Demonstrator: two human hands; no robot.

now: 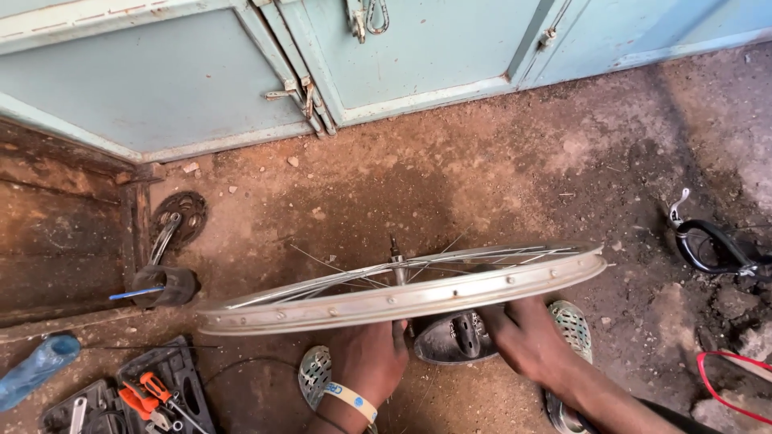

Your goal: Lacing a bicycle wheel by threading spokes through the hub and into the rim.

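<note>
Right, head view only. Wheel rim [402, 299] sits flat-ish, held edge-on to the camera above the dirt floor [523, 161], hub axle [395, 259] poking up through the middle, spokes fanning out to the far side.

Left hand [366, 362], wristband on, comes up under the near edge of the rim; fingers are hidden behind the metal, so I cannot tell whether they are closed on anything. Right hand [527, 337] is the same story: it reaches under the rim just right of centre, fingertips out of sight, grip unreadable. Both hands touch or nearly touch the rim's underside.

Dark dome-shaped part [454, 337] lies on the floor between the hands, right below the hub. Sandals [572, 325] flank it.

My read on doing it well: support the rim from both sides evenly so it doesn't tip, keep the axle vertical, and work by feel at the hub since the rim blocks the view. Watch fingers between spokes.

Around: open tool case [153, 390] with an orange-handled screwdriver at lower left, blue bottle [36, 366] beside it, crank with chainring [173, 229] by the pale blue door [161, 80], black brake lever [712, 245] at right, red cable [728, 386] lower right.
</note>
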